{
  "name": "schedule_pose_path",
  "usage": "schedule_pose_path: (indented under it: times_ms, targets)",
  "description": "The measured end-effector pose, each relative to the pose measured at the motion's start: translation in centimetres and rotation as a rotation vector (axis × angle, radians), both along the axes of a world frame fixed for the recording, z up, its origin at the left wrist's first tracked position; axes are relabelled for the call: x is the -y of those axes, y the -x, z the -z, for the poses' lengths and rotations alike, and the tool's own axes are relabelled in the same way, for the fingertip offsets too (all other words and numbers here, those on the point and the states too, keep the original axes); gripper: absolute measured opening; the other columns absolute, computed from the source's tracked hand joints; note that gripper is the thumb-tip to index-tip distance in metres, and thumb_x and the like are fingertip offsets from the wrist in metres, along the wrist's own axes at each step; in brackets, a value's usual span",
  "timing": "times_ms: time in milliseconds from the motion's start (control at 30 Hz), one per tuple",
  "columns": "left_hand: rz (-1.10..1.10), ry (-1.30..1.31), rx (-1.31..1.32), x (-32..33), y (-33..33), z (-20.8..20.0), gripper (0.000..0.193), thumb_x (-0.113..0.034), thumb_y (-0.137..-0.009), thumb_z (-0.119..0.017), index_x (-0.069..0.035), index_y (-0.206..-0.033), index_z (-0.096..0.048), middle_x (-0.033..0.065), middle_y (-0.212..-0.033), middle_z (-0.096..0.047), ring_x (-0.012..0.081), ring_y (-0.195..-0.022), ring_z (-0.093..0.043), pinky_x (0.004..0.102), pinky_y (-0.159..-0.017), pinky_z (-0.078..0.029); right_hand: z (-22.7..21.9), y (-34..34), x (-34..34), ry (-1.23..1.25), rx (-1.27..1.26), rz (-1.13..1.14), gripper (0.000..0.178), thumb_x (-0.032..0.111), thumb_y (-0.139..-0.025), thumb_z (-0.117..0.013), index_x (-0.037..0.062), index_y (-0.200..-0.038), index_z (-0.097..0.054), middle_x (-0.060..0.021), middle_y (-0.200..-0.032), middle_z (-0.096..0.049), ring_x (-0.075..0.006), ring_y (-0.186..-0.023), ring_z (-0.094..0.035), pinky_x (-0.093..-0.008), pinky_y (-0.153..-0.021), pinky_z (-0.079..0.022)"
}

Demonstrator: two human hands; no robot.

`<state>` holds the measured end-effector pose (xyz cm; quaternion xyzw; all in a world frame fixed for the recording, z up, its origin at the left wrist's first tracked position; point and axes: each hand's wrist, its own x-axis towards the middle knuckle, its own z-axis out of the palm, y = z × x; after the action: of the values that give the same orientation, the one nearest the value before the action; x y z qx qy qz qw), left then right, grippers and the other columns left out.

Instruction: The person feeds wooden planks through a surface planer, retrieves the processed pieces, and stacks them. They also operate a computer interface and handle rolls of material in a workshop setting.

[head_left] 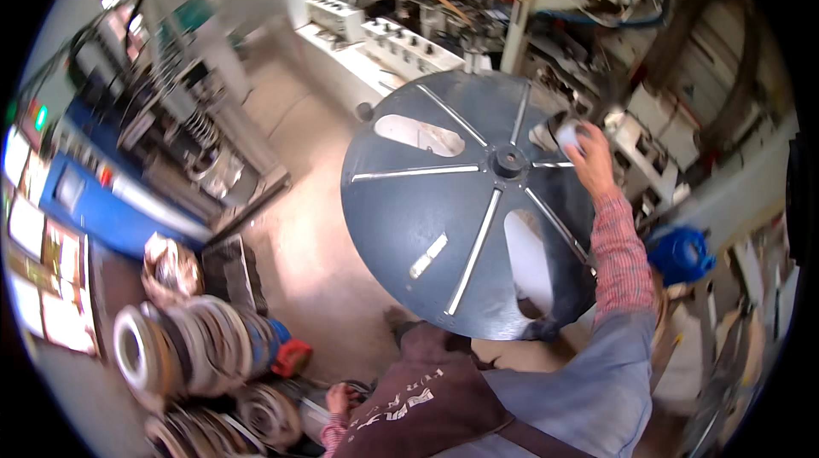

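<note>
My right hand (pixel 591 159) reaches over the right side of a large dark round disc (pixel 409 219) with a central hub (pixel 510 161), radial metal strips and long cut-outs. Its fingers are closed around a small white round piece (pixel 568 137), just above a cut-out; the exact kind is unclear. Low in the picture, my left hand (pixel 343 397) is beside my apron (pixel 409 402), close to the stacked reels. Its fingers are curled, and what lies under them is too dark and small to name.
Stacked ring-shaped reels (pixel 200 343) stand at lower left, near a blue machine cabinet (pixel 115 206). Beyond the disc is a white control box with knobs (pixel 409 49) and a cluttered machine. A blue container (pixel 682 253) sits to the right of my right arm.
</note>
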<state>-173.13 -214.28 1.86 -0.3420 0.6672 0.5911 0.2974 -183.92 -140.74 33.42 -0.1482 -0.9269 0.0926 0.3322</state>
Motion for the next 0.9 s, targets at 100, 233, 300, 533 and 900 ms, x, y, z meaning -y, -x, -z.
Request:
schedule_pose_path:
  times_ms: [100,233,300,533,900]
  targets:
    - [0.215,-0.029,-0.146,1.6,7.7,-0.5,0.025,-0.029,-0.096,-0.055,-0.005,-0.104,-0.059,0.0095,-0.092,-0.065,0.0207,-0.070,-0.067,0.0336,-0.045,-0.049,-0.1,3.9,5.8,0.065,0.141,-0.033,0.028,0.024,-0.086,-0.067,-0.0028,-0.092,-0.066,-0.0224,-0.133,-0.053,-0.0417,-0.120,-0.049,-0.0442,-0.102,-0.041]
    - [-0.064,-0.049,-0.094,3.9,16.8,-1.6,0.023,-0.027,-0.096,-0.053,-0.007,-0.103,-0.059,0.0077,-0.090,-0.062,0.0209,-0.069,-0.065,0.0331,-0.045,-0.049,1.9,7.0,12.4,0.064,0.232,0.019,0.044,0.019,-0.081,-0.070,0.0025,-0.120,-0.056,-0.0237,-0.138,-0.045,-0.0437,-0.124,-0.044,-0.0478,-0.104,-0.040]
    - [-0.075,-0.010,-0.054,4.8,20.9,-1.4,0.021,-0.026,-0.095,-0.053,-0.006,-0.098,-0.059,0.0078,-0.086,-0.060,0.0205,-0.062,-0.062,0.0325,-0.043,-0.046,3.1,7.7,14.6,-0.002,0.287,0.096,0.056,0.016,-0.080,-0.069,0.0043,-0.130,-0.049,-0.0238,-0.141,-0.042,-0.0459,-0.127,-0.040,-0.0500,-0.105,-0.039]
    - [0.639,0.206,-0.218,8.6,37.9,3.0,0.026,-0.029,-0.090,-0.056,-0.003,-0.091,-0.064,0.0059,-0.070,-0.061,0.0190,-0.053,-0.058,0.0334,-0.045,-0.045,3.4,10.6,17.4,-0.106,0.324,0.437,0.059,0.034,-0.085,-0.068,0.0011,-0.130,-0.049,-0.0225,-0.135,-0.049,-0.0432,-0.129,-0.041,-0.0518,-0.107,-0.032]
    - [0.825,0.359,-0.283,3.7,71.8,3.2,0.037,-0.033,-0.085,-0.060,0.001,-0.097,-0.068,0.0182,-0.080,-0.070,0.0254,-0.068,-0.070,0.0402,-0.066,-0.055,-4.2,34.1,22.5,0.017,0.234,0.294,0.048,0.022,-0.089,-0.063,0.0008,-0.130,-0.049,-0.0191,-0.121,-0.057,-0.0383,-0.112,-0.055,-0.0451,-0.092,-0.044]
